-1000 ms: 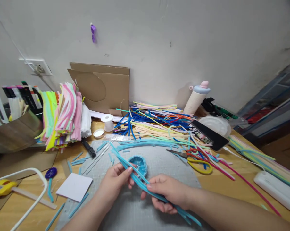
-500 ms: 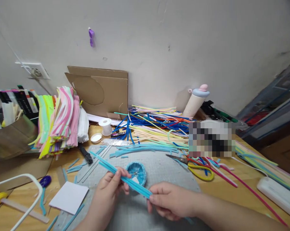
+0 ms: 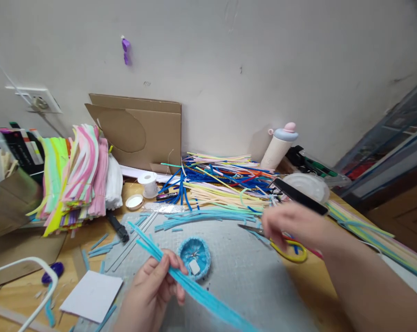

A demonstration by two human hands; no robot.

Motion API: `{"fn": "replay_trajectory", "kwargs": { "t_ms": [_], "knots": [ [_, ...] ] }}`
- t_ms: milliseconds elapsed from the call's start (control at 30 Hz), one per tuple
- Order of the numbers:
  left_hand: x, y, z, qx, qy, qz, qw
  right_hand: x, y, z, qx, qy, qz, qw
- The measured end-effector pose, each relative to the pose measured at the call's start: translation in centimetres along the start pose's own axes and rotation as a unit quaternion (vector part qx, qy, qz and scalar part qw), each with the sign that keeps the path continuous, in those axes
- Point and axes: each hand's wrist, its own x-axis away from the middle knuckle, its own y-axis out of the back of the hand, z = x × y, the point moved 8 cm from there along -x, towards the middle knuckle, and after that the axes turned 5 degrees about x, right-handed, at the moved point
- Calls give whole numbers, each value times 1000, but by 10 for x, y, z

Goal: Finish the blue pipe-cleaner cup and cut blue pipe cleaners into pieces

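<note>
My left hand [image 3: 160,281] is closed around a bundle of light blue pipe cleaners [image 3: 208,299], which slants from the upper left down past the lower edge. Just beyond the fingers stands a small round fuzzy blue bowl shape [image 3: 203,251], with a white piece [image 3: 194,266] inside. My right hand [image 3: 284,221] is over the scissors [image 3: 291,255], blurred by motion. Their yellow handle and dark blades show around it, but whether the fingers grip them is hidden.
Loose light blue pipe cleaners [image 3: 208,216] lie along the back of the grey mat [image 3: 253,286]. Behind them are a multicoloured heap [image 3: 225,177], a wire spool [image 3: 148,184] and a tilted bottle [image 3: 279,150]. A white paper square [image 3: 92,295] lies at left, a black phone [image 3: 300,197] at right.
My right hand has let go of the lower end of the blue bundle and moved up and right to the scissors. My left hand still holds the bundle. The view has shifted slightly.
</note>
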Motion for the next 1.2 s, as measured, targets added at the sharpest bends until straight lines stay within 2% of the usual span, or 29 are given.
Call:
{"fn": "replay_trajectory", "kwargs": {
  "t_ms": [33,67,100,167,233,333,467,667,800,933,1067,1200],
  "knots": [
    [1,-2,3,-3,11,13,1000,-17,29,-8,66,-19,-113,991],
    [2,-3,4,-6,16,18,1000,-34,55,-13,157,-37,-215,963],
    [2,-3,5,-7,16,18,1000,-54,74,-19,252,-62,-271,927],
    [2,-1,5,-5,12,13,1000,-102,89,-36,295,-75,-274,912],
    [0,1,4,-3,8,7,1000,-142,93,-57,318,-94,-251,910],
    [-2,2,2,-6,3,4,1000,-176,91,-85,335,-126,-224,906],
    [-2,2,4,-5,3,-1,1000,-182,98,-93,339,-136,-252,896],
    [-1,-1,8,-6,17,5,1000,-153,138,-67,306,-66,-376,872],
    [0,-1,7,-11,19,-4,1000,-147,145,-68,258,-52,-407,875],
    [0,-2,8,-11,22,2,1000,-164,137,-86,198,-71,-374,903],
    [-1,-2,8,-7,21,12,1000,-182,120,-103,155,-81,-301,937],
    [0,-2,9,-5,23,15,1000,-185,95,-113,163,-74,-228,957]
  ]
}}
